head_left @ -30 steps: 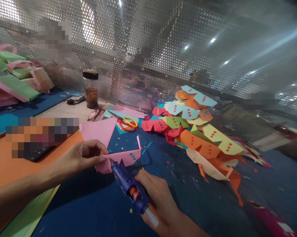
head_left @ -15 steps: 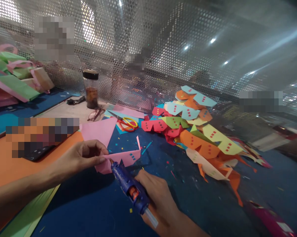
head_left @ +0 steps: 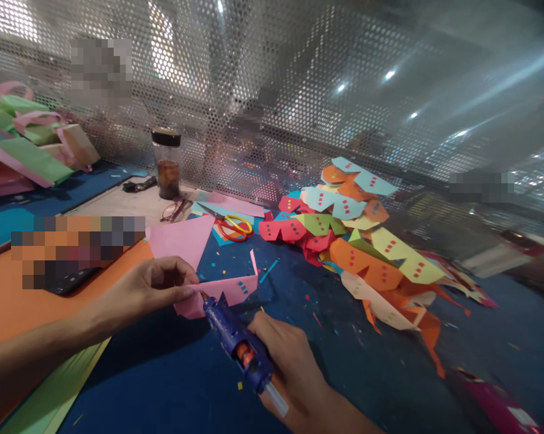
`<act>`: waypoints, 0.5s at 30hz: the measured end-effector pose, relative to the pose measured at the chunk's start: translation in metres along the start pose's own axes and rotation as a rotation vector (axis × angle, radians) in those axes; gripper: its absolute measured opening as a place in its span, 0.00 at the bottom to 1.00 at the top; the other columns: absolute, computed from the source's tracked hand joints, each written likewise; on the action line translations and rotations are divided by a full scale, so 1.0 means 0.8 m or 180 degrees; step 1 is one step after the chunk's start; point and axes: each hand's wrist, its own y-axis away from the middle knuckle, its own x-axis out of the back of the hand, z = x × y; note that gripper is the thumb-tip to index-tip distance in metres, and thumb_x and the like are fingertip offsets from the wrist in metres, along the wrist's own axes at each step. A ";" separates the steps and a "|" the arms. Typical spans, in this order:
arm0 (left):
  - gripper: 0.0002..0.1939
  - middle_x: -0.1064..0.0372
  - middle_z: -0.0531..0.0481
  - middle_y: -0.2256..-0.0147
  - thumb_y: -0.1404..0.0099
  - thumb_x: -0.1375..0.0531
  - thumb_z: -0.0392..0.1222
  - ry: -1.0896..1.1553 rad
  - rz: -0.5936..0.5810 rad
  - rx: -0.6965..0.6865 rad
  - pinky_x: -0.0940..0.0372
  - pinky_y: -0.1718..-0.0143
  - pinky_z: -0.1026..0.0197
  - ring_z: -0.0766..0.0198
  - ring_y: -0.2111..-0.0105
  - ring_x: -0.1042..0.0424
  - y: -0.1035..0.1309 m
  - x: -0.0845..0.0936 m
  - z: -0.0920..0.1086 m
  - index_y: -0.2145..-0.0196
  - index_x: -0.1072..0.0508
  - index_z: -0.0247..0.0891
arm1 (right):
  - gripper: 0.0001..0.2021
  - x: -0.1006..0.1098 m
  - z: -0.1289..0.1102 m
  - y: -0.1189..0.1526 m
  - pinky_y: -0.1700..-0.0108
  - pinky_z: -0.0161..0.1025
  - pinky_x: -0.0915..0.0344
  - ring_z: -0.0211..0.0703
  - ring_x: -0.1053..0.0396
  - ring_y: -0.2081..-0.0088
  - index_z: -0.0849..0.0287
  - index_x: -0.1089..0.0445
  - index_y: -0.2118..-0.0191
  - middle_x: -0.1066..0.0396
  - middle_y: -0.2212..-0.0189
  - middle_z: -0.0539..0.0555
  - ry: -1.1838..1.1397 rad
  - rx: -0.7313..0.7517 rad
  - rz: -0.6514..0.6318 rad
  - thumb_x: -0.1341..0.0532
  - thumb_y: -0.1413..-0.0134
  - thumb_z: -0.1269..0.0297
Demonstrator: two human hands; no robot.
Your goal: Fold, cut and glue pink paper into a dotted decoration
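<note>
Between thumb and fingers, my left hand pinches the left end of a folded pink paper piece, which has small blue squares on its right part and a thin strip standing up at its right end. My right hand is wrapped round a blue glue gun with a clear glue stick at its back. The gun's nozzle meets the pink paper just beside my left fingertips. Behind the left hand lies a flat pink sheet.
Scissors, a lidded jar and glasses lie or stand behind. Colourful paper cut-outs are heaped to the right. A phone rests on orange paper at left. A perforated metal screen rises behind.
</note>
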 end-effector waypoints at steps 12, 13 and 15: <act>0.10 0.21 0.51 0.73 0.39 0.31 0.44 -0.0088 0.0031 0.0083 0.30 0.70 0.67 0.67 0.73 0.24 0.000 -0.002 0.005 0.66 0.25 0.36 | 0.09 0.005 -0.006 -0.003 0.73 0.36 0.47 0.38 0.42 0.76 0.53 0.47 0.71 0.37 0.77 0.47 -0.0104 -0.0057 -0.0083 0.46 0.41 0.69; 0.10 0.21 0.51 0.73 0.39 0.31 0.44 -0.0074 0.0036 0.0073 0.30 0.70 0.67 0.67 0.73 0.23 0.000 -0.002 0.005 0.66 0.25 0.36 | 0.09 0.006 -0.007 -0.003 0.73 0.36 0.47 0.38 0.42 0.76 0.53 0.48 0.71 0.38 0.76 0.47 -0.0103 -0.0055 -0.0093 0.46 0.41 0.68; 0.10 0.21 0.51 0.73 0.39 0.31 0.44 -0.0030 0.0041 0.0058 0.30 0.70 0.67 0.66 0.74 0.23 0.001 -0.003 0.005 0.67 0.25 0.36 | 0.10 0.006 -0.007 -0.003 0.73 0.36 0.47 0.38 0.42 0.76 0.53 0.48 0.71 0.37 0.76 0.47 -0.0096 -0.0075 -0.0116 0.46 0.40 0.68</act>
